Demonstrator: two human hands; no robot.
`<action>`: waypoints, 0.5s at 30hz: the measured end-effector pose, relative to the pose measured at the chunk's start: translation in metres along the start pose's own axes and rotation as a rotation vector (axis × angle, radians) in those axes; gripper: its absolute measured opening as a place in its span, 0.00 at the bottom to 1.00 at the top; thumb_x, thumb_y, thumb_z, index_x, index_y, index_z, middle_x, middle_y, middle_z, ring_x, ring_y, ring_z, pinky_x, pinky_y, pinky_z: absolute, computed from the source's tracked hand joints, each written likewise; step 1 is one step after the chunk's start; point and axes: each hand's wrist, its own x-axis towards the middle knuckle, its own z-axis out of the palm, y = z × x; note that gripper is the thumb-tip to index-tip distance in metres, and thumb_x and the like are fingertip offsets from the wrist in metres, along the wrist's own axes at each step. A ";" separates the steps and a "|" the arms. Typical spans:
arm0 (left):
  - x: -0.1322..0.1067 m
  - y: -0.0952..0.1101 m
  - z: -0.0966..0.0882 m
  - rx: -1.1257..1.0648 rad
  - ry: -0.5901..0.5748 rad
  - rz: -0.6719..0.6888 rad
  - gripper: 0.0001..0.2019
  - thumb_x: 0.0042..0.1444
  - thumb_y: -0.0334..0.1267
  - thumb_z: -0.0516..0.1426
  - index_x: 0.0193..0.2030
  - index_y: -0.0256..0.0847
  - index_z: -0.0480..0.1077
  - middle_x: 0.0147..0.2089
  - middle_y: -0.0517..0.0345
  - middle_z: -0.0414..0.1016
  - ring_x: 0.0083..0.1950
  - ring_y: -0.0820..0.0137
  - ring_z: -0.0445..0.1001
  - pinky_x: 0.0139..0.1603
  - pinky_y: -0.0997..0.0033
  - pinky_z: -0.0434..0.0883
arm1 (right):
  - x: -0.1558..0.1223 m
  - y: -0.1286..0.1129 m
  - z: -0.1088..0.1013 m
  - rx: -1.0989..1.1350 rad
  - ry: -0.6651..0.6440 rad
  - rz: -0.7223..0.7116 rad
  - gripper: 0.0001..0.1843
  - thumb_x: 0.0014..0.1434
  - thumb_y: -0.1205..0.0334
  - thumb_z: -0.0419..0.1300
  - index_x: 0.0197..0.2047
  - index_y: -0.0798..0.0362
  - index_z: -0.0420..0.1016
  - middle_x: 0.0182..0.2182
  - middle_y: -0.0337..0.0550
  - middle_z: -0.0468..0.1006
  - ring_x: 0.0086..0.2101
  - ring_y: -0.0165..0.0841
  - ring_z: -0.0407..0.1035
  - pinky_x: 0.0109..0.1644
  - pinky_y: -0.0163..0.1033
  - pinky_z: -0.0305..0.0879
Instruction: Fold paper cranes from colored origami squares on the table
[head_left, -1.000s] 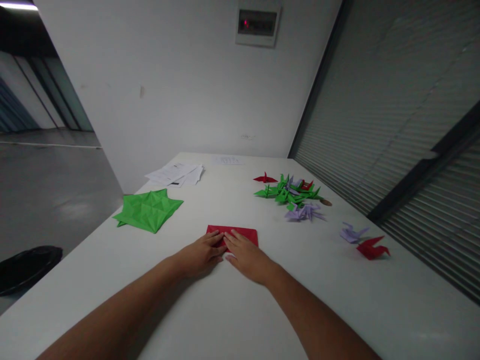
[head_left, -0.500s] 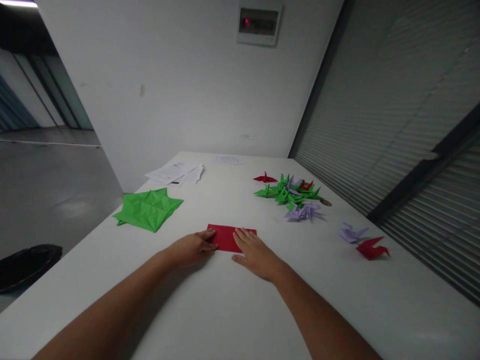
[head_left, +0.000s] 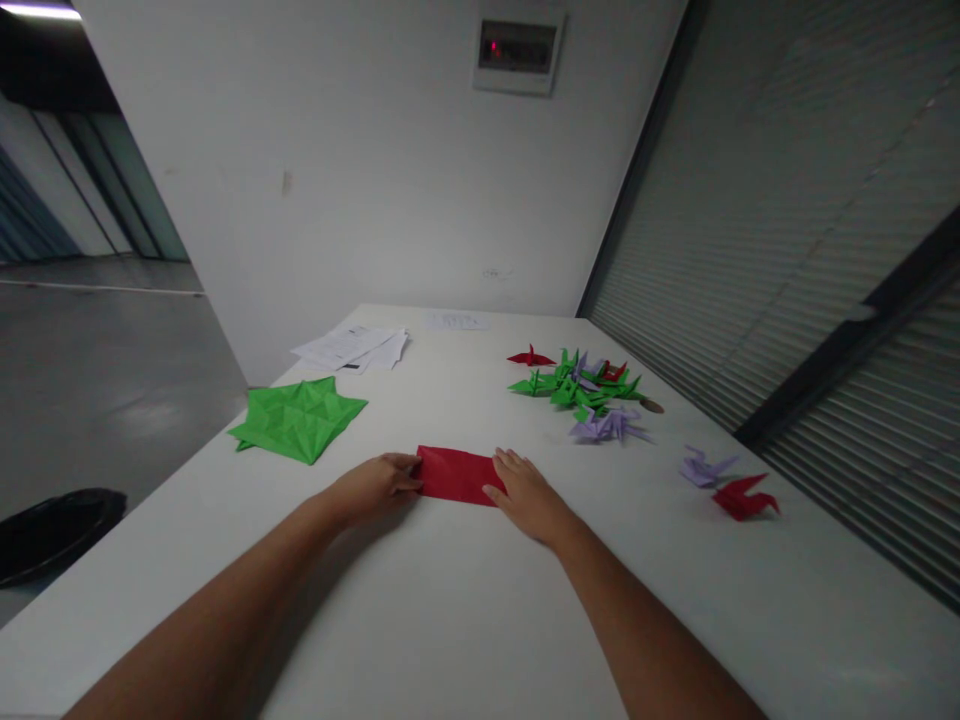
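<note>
A red sheet of paper (head_left: 457,476), folded into a rectangle, lies on the white table in front of me. At its left edge my left hand (head_left: 382,487) is closed, with thumb and fingers pinching the paper's side. My right hand (head_left: 529,498) lies flat across the right end of the paper, fingers stretched out and thumb apart, hiding that end.
Creased green paper sheets (head_left: 304,418) lie at left, with printed white papers (head_left: 352,347) behind. Folded paper cranes (head_left: 577,380) in green, purple and red are heaped back right. A purple crane (head_left: 705,467) and a red crane (head_left: 745,497) sit nearer. A black-lined bin (head_left: 60,530) stands beside the table.
My left hand has slid left to the paper's edge. The right hand has shifted right toward the other end, so more of the red paper shows between them.
</note>
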 end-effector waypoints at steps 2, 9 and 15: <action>0.000 0.001 -0.002 0.079 -0.025 0.002 0.11 0.63 0.36 0.58 0.46 0.46 0.82 0.59 0.48 0.78 0.57 0.57 0.77 0.60 0.63 0.71 | 0.001 0.001 -0.002 0.005 0.033 0.012 0.34 0.68 0.51 0.56 0.70 0.63 0.63 0.71 0.62 0.60 0.71 0.49 0.52 0.74 0.55 0.47; 0.004 0.016 -0.011 0.185 0.026 -0.048 0.10 0.64 0.36 0.58 0.46 0.43 0.81 0.54 0.47 0.79 0.52 0.58 0.76 0.55 0.60 0.72 | 0.001 -0.002 -0.009 0.081 0.157 0.003 0.29 0.60 0.61 0.64 0.63 0.60 0.72 0.61 0.61 0.73 0.61 0.48 0.66 0.69 0.53 0.57; 0.005 0.039 -0.003 -0.018 -0.067 0.220 0.08 0.64 0.34 0.57 0.39 0.39 0.79 0.40 0.49 0.78 0.41 0.65 0.77 0.45 0.69 0.73 | 0.001 -0.005 -0.012 0.130 0.292 0.000 0.30 0.51 0.67 0.70 0.58 0.57 0.75 0.52 0.56 0.78 0.53 0.47 0.69 0.63 0.51 0.65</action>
